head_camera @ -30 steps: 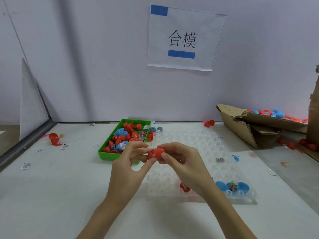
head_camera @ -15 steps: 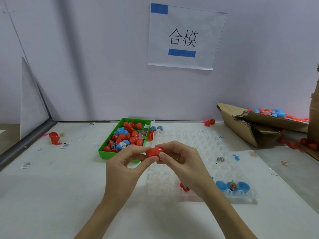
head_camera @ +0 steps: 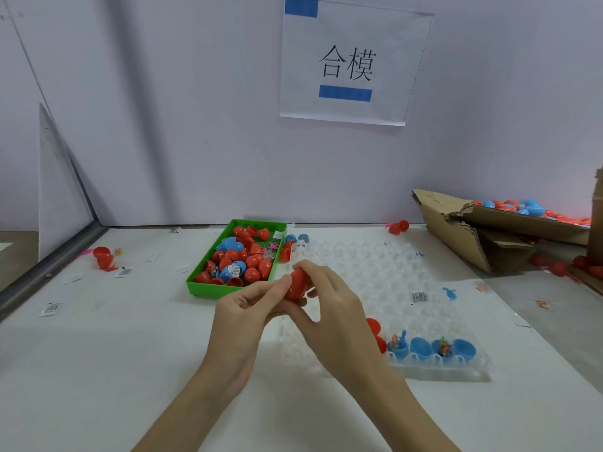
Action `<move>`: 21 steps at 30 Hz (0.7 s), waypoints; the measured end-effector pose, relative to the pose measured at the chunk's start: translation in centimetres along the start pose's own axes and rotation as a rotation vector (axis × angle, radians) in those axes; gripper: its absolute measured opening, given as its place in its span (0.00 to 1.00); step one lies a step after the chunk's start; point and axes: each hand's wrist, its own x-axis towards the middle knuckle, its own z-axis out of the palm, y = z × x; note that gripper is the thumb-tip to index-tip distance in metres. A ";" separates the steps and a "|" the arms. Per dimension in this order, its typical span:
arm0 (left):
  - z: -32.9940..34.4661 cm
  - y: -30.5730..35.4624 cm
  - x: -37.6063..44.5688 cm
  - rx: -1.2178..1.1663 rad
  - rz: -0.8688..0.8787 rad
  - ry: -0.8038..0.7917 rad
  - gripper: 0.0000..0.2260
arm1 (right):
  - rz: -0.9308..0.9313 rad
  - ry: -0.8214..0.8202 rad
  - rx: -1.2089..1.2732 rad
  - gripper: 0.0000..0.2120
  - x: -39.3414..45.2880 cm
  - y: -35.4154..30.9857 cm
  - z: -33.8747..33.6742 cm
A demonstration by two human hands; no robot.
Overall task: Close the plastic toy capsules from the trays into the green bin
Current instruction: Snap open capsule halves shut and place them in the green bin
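A: What's nearest?

B: Both hands, meeting over the table [head_camera: 98,370]. The left hand [head_camera: 243,316] and the right hand [head_camera: 329,308] each have their fingers curled round one red capsule [head_camera: 297,286], pinching it from opposite ends above the near-left corner of the clear tray [head_camera: 375,282].

A: Is it closed?

B: I can't see the seam; fingers cover it. I'd judge it is being pressed together. Best to keep the halves lined up straight and squeeze evenly along the long axis, so the rim seats all round instead of pinching the toy inside.

A: And beyond?

B: The tray's near row holds open blue halves [head_camera: 421,349], some with small toys. Further back to the left sits the green bin [head_camera: 208,288], already holding red and blue capsules, a short reach away.
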 end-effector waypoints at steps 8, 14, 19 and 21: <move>0.2 0.0 -0.1 -0.024 -0.083 -0.023 0.19 | -0.035 0.002 -0.049 0.11 0.1 0.2 -0.7; -0.1 -0.2 -0.2 0.030 -0.108 -0.062 0.19 | -0.015 -0.100 -0.091 0.10 0.1 0.2 -1.2; -0.3 -0.2 0.0 0.019 -0.132 -0.135 0.18 | -0.013 -0.095 -0.085 0.10 0.1 0.5 -1.2; -0.4 0.0 0.2 0.004 -0.144 -0.148 0.19 | -0.021 -0.048 -0.063 0.13 0.1 0.6 -1.0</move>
